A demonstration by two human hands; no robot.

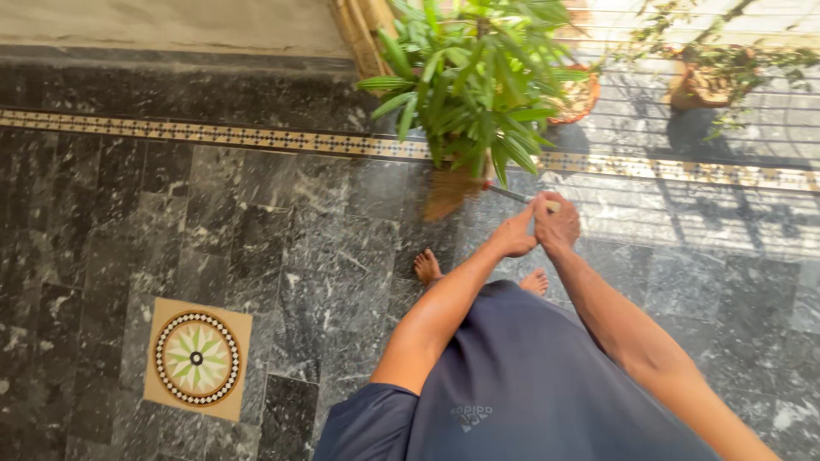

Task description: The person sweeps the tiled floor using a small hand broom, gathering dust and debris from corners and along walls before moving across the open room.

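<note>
Potted plant (478, 77) blocks ahead; dark marble floor (171, 222) open leftward.

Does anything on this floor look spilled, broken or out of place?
Nothing stands out. Both hands, left hand and right hand, grip a straw broom beside the leafy green potted plant; the dark marble floor shows no spill or visible damage.

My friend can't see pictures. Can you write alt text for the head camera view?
Seen from above, a barefoot person grips a broom handle with the left hand and right hand, its bristles on the dark marble floor beside a leafy potted plant. A round patterned tile lies at lower left.
</note>
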